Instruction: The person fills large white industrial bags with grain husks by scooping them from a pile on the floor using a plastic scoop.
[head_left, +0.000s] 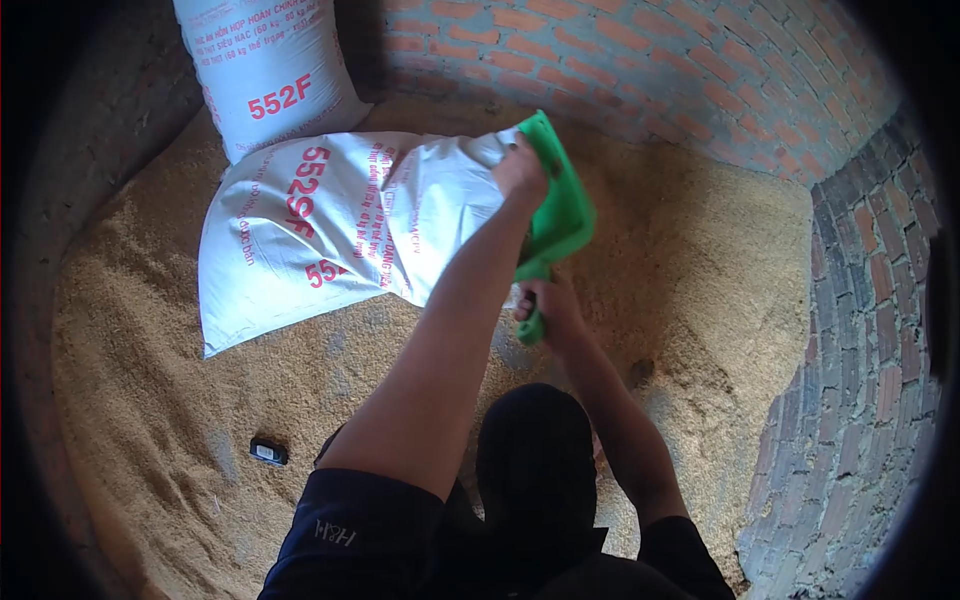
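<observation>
Left hand [520, 172]: closed on the mouth edge of the lying white sack [340, 220], holding it up.
Right hand [548, 305]: gripping the handle of the green scoop [560, 215], whose pan meets the sack mouth.
Open room: bare grain floor [700, 260] to the right, up to the curved brick wall [850, 330].
Writing: red "552SF" on the lying sack; "552F" on the upright sack [268, 70] against the far wall.
Floor: small black object [268, 452] near the left knee.

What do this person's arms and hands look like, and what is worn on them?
Both arms are bare from the shoulder area down, with no gloves, watch or rings visible on the left hand or the right hand. Short dark sleeves cover only the upper arms; the left one carries small pale lettering near its hem, too small to read surely.
</observation>
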